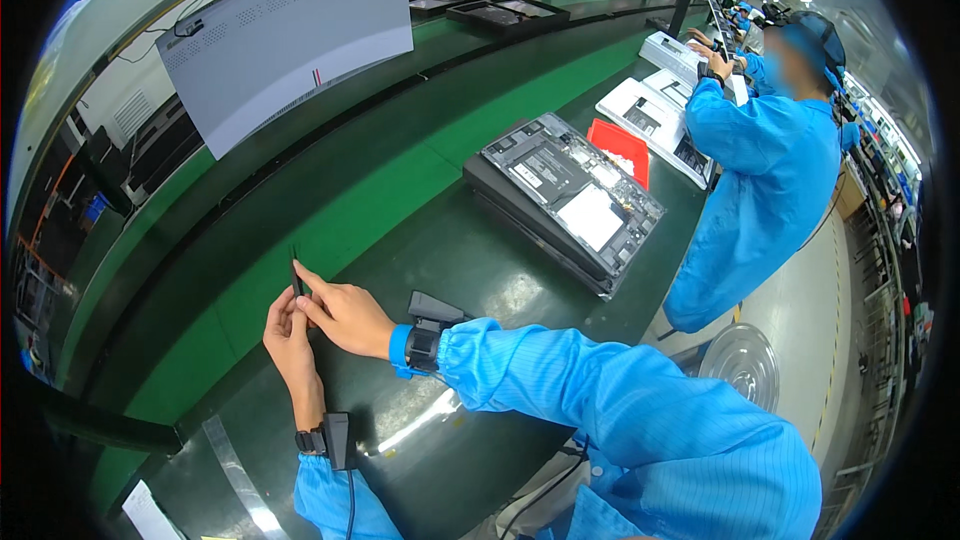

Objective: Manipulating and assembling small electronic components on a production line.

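Over the left part of the green bench (420, 230), my two hands meet around a slim black pair of tweezers (296, 280), whose two thin tips point away from me. My left hand (291, 345) is closed around its lower end. From the right, my right hand (348, 318) pinches the same tool between thumb and index finger. Part of the tool is hidden behind the fingers. Both wrists wear black straps with small black devices, and blue sleeves cover my forearms.
Right of my hands lies a stack of opened laptop bases (560, 195) with bare inner parts. Behind it are a red tray (622, 152) of white pieces and white panels (655, 120). A co-worker in blue (765, 160) stands at right. A large monitor (290, 40) hangs ahead.
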